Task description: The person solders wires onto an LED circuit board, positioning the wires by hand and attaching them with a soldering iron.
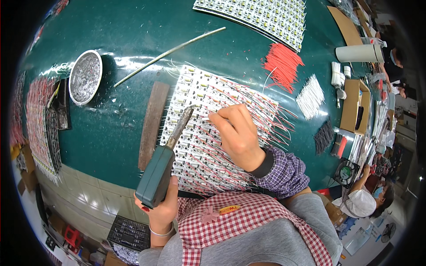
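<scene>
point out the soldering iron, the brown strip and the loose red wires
Soldering iron point(159, 170), head view: on its green handle.
Brown strip point(153, 126), head view: middle of its top face.
Loose red wires point(282, 68), head view: middle of the pile.

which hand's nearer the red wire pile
Right: right hand is over the circuit boards, lower left of the red pile; left hand, gripping the soldering iron, is farther.

The left hand point(165, 205), near and left, curls in a grip, its wrist point(160, 228) toward the near edge. The right hand point(239, 138), farther, pinches thumb and forefinger; its forearm point(282, 173) slants from near right.
</scene>
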{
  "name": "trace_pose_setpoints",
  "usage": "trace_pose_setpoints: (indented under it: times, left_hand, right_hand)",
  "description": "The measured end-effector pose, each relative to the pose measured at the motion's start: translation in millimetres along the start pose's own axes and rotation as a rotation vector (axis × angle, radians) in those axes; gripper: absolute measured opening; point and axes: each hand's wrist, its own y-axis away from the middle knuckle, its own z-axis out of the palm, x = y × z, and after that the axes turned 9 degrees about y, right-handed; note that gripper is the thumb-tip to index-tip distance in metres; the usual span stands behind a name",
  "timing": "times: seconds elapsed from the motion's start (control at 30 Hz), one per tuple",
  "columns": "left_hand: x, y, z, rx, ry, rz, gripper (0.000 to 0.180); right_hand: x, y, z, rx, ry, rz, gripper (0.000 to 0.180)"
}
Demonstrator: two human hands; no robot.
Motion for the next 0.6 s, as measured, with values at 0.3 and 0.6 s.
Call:
trace_pose_setpoints:
  times: [0.3, 0.6]
  left_hand:
    - [-7, 10, -6, -0.033, -0.015, -0.031, 0.024]
    - [-10, 11, -7, -0.074, 0.097, -0.091, 0.026]
  right_hand:
    - [-7, 6, 11, 0.01, -0.074, 0.038, 0.04]
    - [-8, 8, 11, -0.003, -0.055, 0.043, 0.039]
